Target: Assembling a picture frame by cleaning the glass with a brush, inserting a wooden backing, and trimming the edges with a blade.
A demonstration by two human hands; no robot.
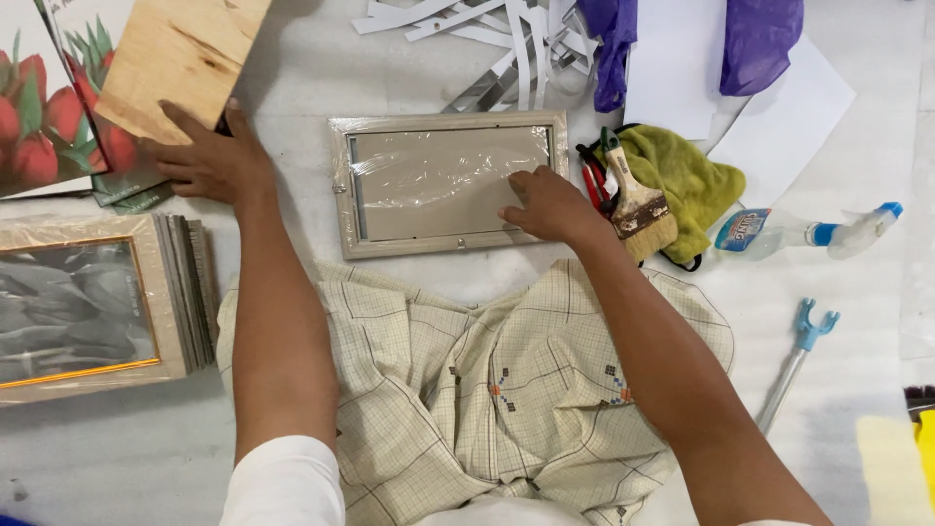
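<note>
A pale picture frame [341, 185] lies face down in front of me, wrapped in clear plastic film. My right hand [550, 205] rests on the frame's lower right corner, fingers pressed on the film. My left hand [209, 156] reaches to the upper left and grips the lower edge of a light plywood backing board [180, 58], which is lifted and tilted. Under the board lie flower prints [44, 117] with red tulips.
A stack of wrapped frames [97, 307] sits at the left. To the right lie a paintbrush [638, 205], red-handled scissors [592, 180], a yellow-green cloth [687, 180], a spray bottle [804, 232], white sheets [779, 117], purple cloth [755, 39] and paper strips [506, 39]. A blue-tipped rod [794, 365] lies lower right.
</note>
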